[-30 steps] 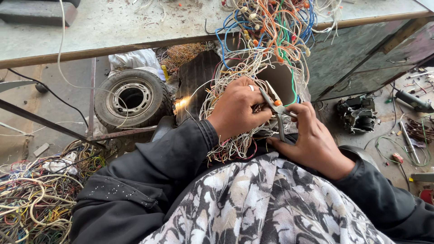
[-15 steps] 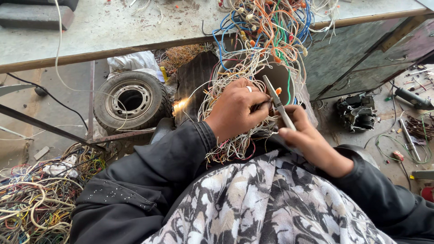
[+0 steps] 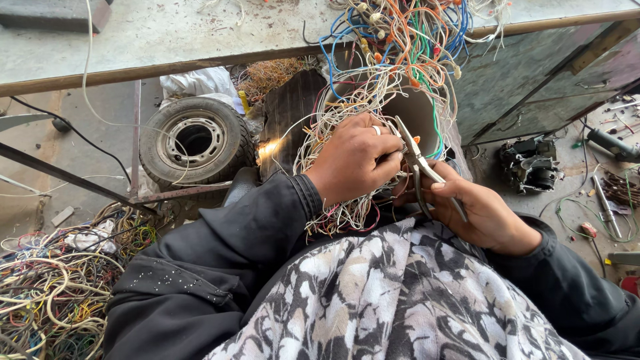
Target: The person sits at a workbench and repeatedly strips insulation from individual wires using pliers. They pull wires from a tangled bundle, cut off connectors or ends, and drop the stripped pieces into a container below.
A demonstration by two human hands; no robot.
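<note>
Left hand [image 3: 353, 160] clamped, grip pinching a fistful of the pale wire tangle [image 3: 347, 127] just in front of the lap. Right hand [image 3: 477, 210] closed round the handles of metal pliers [image 3: 420, 167], tool tips pushed into the tangle right beside the left fingers [image 3: 387, 157]. Same tangle draped down from the bench [image 3: 167, 40] edge above, coloured wires [image 3: 407, 33] spilling over it. Old tyre [image 3: 197, 140] left of the tangle, scrap wire heap [image 3: 47, 287] lower left. Likely risks: pliers nipping a fingertip, so close to the tips; snagged strands dragging the heap off the bench.
</note>
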